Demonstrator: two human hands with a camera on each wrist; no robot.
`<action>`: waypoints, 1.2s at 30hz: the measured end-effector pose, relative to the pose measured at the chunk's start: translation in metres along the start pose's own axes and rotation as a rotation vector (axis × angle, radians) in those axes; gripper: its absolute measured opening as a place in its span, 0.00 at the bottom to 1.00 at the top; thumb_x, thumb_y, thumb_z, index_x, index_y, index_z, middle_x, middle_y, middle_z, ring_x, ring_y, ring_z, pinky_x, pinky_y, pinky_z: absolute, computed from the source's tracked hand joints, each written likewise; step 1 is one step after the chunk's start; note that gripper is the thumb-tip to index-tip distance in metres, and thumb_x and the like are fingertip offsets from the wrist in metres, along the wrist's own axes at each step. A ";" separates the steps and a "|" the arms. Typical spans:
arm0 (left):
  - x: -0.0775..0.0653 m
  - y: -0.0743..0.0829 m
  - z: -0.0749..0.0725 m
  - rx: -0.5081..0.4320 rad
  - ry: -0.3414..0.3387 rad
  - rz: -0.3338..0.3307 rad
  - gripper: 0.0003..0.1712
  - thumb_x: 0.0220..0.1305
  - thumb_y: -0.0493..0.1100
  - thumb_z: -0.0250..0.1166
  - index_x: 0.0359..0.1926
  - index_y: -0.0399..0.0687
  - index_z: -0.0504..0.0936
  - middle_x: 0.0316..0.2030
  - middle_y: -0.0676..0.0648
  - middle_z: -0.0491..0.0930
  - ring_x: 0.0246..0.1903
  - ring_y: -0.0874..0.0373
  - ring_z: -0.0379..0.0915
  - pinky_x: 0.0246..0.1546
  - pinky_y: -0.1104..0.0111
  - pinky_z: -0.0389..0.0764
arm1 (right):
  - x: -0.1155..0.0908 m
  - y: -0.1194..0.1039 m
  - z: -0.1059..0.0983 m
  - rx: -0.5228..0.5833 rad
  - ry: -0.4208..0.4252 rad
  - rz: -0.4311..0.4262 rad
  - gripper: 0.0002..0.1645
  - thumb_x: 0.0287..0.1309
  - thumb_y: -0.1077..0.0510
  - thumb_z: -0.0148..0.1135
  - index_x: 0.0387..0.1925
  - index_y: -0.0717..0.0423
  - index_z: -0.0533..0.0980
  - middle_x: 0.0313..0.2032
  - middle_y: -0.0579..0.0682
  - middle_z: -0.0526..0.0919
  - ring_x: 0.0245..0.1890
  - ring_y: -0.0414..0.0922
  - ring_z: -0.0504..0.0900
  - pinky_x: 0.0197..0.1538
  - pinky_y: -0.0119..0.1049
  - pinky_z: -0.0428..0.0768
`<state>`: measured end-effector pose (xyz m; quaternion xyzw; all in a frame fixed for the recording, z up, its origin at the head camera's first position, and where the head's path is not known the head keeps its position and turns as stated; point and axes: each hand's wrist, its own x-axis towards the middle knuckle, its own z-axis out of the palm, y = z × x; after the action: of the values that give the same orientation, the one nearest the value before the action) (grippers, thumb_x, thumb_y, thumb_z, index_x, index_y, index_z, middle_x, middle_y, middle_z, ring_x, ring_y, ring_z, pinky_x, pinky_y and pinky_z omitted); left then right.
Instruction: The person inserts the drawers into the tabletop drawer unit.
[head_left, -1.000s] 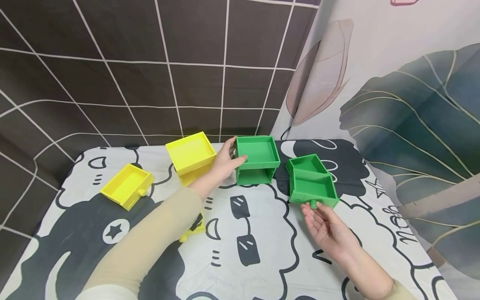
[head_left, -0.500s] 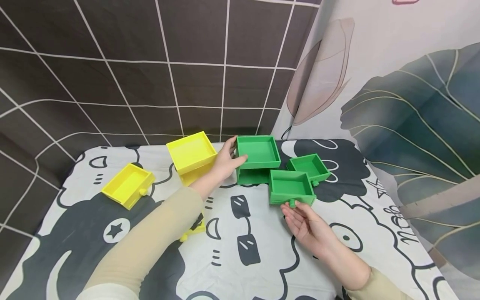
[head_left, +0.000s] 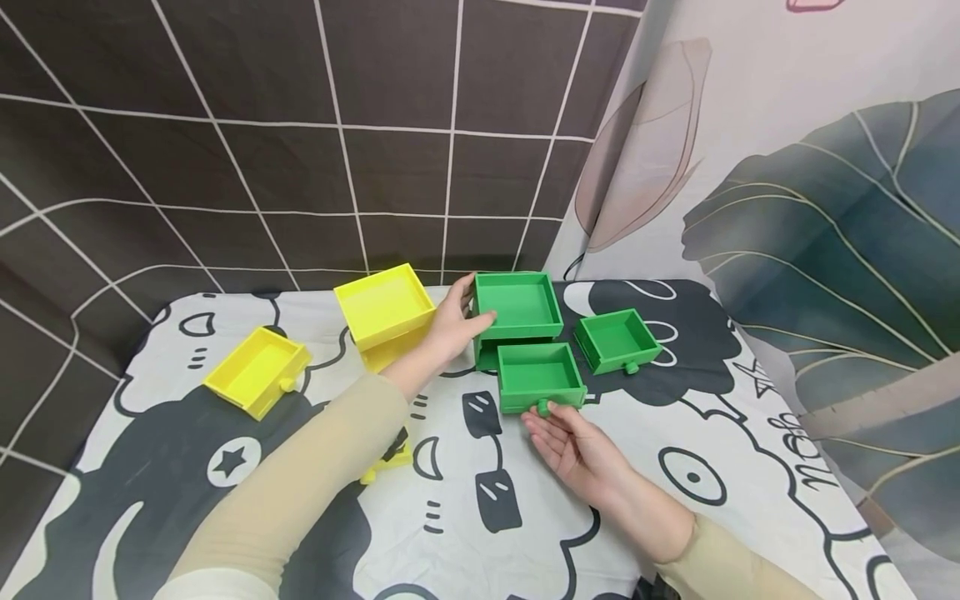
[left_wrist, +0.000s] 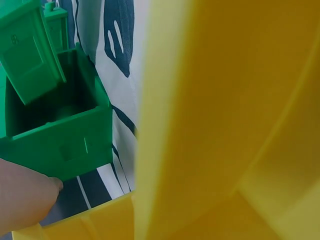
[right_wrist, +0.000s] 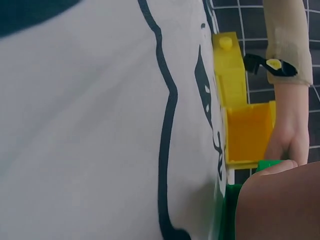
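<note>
1. Work in hand: green drawer (head_left: pixel 525 403) at the front of the green cabinet (head_left: pixel 525 332), its back edge overlapping the lower front opening in the head view. Knob (head_left: pixel 543 407) faces the person.
2. Right hand (head_left: pixel 581 458): pinches the knob, palm turned partly upward, remaining fingers extended below the drawer front.
3. Left hand (head_left: pixel 450 327): grips the green cabinet at its left side, thumb over the top rim, fingers along the outer wall. Reads as a brace.
4. Left wrist view: the drawer appears tilted relative to the opening. Cannot tell whether its back end has entered.
5. Second green drawer (head_left: pixel 611 364): on the cloth-draped counter (head_left: pixel 750 475), right of the cabinet and apart from it, knob toward the person; neither hand on it.
6. Yellow cabinet (head_left: pixel 386 304): left of the green one, behind the left forearm, opening unfilled as far as visible. One yellow drawer (head_left: pixel 255 371) lies farther left; another yellow drawer (head_left: pixel 390 467) is mostly hidden by the left sleeve.
7. Step, as judged: lining up the first green drawer for insertion; neither green drawer looks seated.
8. Next move calls for squaring the drawer to the opening, levelling it, then a straight push on the knob while the left hand resists the cabinet sliding back. Likely fault: a corner catching on the frame.
</note>
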<state>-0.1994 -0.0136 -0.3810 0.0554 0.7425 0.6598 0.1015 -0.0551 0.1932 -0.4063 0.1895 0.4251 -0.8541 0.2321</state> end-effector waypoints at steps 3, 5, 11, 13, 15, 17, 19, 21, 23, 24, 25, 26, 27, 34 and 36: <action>0.000 0.001 0.000 0.007 0.001 0.001 0.47 0.71 0.35 0.65 0.84 0.45 0.52 0.83 0.39 0.57 0.83 0.45 0.52 0.86 0.59 0.56 | 0.004 0.002 0.006 -0.013 0.002 0.004 0.19 0.83 0.57 0.43 0.39 0.50 0.80 0.38 0.43 0.92 0.43 0.35 0.91 0.55 0.24 0.88; 0.000 0.000 0.000 0.010 0.002 0.004 0.47 0.71 0.35 0.65 0.84 0.44 0.53 0.83 0.39 0.57 0.83 0.45 0.52 0.86 0.59 0.56 | 0.006 0.003 0.009 -0.018 0.009 0.004 0.19 0.83 0.58 0.43 0.39 0.50 0.80 0.39 0.43 0.92 0.44 0.35 0.91 0.55 0.25 0.88; 0.001 -0.001 0.000 0.009 0.003 0.012 0.47 0.71 0.35 0.65 0.84 0.44 0.53 0.82 0.39 0.58 0.83 0.45 0.53 0.86 0.59 0.56 | 0.012 0.005 0.015 -0.014 0.029 -0.004 0.18 0.83 0.58 0.45 0.39 0.49 0.80 0.39 0.44 0.92 0.44 0.36 0.91 0.55 0.26 0.88; 0.000 -0.001 0.000 0.009 0.002 0.013 0.47 0.71 0.35 0.65 0.84 0.44 0.53 0.82 0.39 0.58 0.83 0.45 0.52 0.86 0.59 0.56 | 0.014 0.006 0.016 -0.015 0.033 -0.005 0.18 0.83 0.58 0.45 0.38 0.49 0.80 0.39 0.44 0.92 0.44 0.36 0.91 0.55 0.26 0.88; 0.001 -0.001 0.000 0.011 0.000 0.013 0.47 0.71 0.35 0.65 0.84 0.44 0.53 0.83 0.39 0.57 0.83 0.45 0.52 0.86 0.58 0.56 | 0.015 0.006 0.016 -0.014 0.035 -0.006 0.18 0.82 0.58 0.46 0.38 0.49 0.81 0.39 0.44 0.92 0.44 0.36 0.92 0.55 0.26 0.88; 0.001 -0.002 0.000 0.013 -0.001 0.013 0.47 0.71 0.35 0.65 0.84 0.44 0.53 0.83 0.39 0.57 0.83 0.45 0.52 0.86 0.58 0.56 | 0.015 0.005 0.017 -0.012 0.035 -0.004 0.18 0.82 0.58 0.46 0.37 0.49 0.81 0.38 0.44 0.92 0.44 0.35 0.92 0.54 0.25 0.88; 0.001 -0.002 -0.001 0.016 -0.001 0.014 0.47 0.71 0.35 0.65 0.84 0.44 0.52 0.83 0.39 0.57 0.83 0.45 0.52 0.87 0.58 0.56 | 0.016 0.005 0.017 -0.009 0.033 -0.003 0.19 0.82 0.58 0.46 0.37 0.49 0.81 0.38 0.44 0.92 0.43 0.35 0.92 0.54 0.25 0.88; 0.000 -0.002 -0.001 0.019 0.000 0.016 0.47 0.71 0.35 0.65 0.84 0.44 0.52 0.83 0.39 0.57 0.83 0.45 0.52 0.87 0.58 0.55 | 0.016 0.004 0.018 -0.003 0.029 -0.002 0.20 0.82 0.58 0.45 0.36 0.49 0.82 0.37 0.44 0.93 0.43 0.35 0.92 0.54 0.25 0.88; 0.001 -0.002 0.000 0.018 0.001 0.020 0.47 0.71 0.35 0.65 0.84 0.44 0.52 0.83 0.39 0.57 0.83 0.44 0.52 0.87 0.58 0.55 | 0.016 0.003 0.018 0.002 0.023 0.000 0.20 0.82 0.58 0.45 0.36 0.49 0.82 0.37 0.44 0.93 0.43 0.35 0.92 0.53 0.24 0.88; 0.001 -0.003 0.000 0.018 0.003 0.021 0.47 0.70 0.35 0.65 0.84 0.43 0.52 0.83 0.39 0.57 0.83 0.44 0.52 0.87 0.58 0.55 | 0.016 0.002 0.018 0.004 0.020 0.001 0.20 0.82 0.58 0.45 0.36 0.50 0.82 0.37 0.44 0.93 0.43 0.35 0.92 0.53 0.24 0.88; 0.001 -0.003 0.000 0.018 0.004 0.022 0.47 0.70 0.35 0.65 0.84 0.43 0.52 0.83 0.39 0.57 0.83 0.44 0.52 0.87 0.58 0.55 | 0.016 0.002 0.018 0.006 0.017 0.002 0.20 0.82 0.58 0.45 0.36 0.50 0.82 0.37 0.44 0.93 0.42 0.35 0.92 0.53 0.24 0.88; 0.001 -0.003 0.000 0.019 0.005 0.021 0.47 0.70 0.35 0.65 0.84 0.44 0.53 0.83 0.39 0.57 0.83 0.44 0.52 0.87 0.58 0.55 | 0.016 0.002 0.018 0.008 0.014 0.002 0.20 0.82 0.58 0.45 0.36 0.50 0.82 0.37 0.44 0.93 0.42 0.35 0.92 0.53 0.24 0.88; 0.001 -0.003 0.000 0.020 0.006 0.021 0.47 0.70 0.36 0.65 0.84 0.44 0.53 0.82 0.39 0.58 0.83 0.44 0.52 0.87 0.57 0.55 | 0.016 0.001 0.018 0.010 0.013 0.001 0.20 0.82 0.58 0.45 0.36 0.51 0.82 0.37 0.44 0.93 0.42 0.35 0.92 0.53 0.24 0.88; 0.001 -0.003 -0.001 0.026 0.005 0.011 0.47 0.71 0.36 0.65 0.84 0.45 0.53 0.83 0.39 0.58 0.83 0.45 0.52 0.87 0.57 0.55 | 0.016 0.000 0.018 0.012 0.010 0.002 0.21 0.82 0.58 0.43 0.36 0.51 0.82 0.37 0.44 0.92 0.41 0.35 0.92 0.52 0.24 0.89; 0.001 -0.002 0.000 0.027 0.005 0.012 0.47 0.71 0.36 0.65 0.84 0.45 0.52 0.83 0.39 0.57 0.83 0.45 0.52 0.87 0.57 0.55 | 0.016 0.000 0.018 0.012 0.006 0.001 0.21 0.82 0.58 0.43 0.36 0.51 0.82 0.37 0.44 0.92 0.41 0.35 0.92 0.51 0.24 0.88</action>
<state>-0.2002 -0.0139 -0.3834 0.0593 0.7512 0.6505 0.0948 -0.0706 0.1749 -0.4047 0.1937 0.4205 -0.8560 0.2300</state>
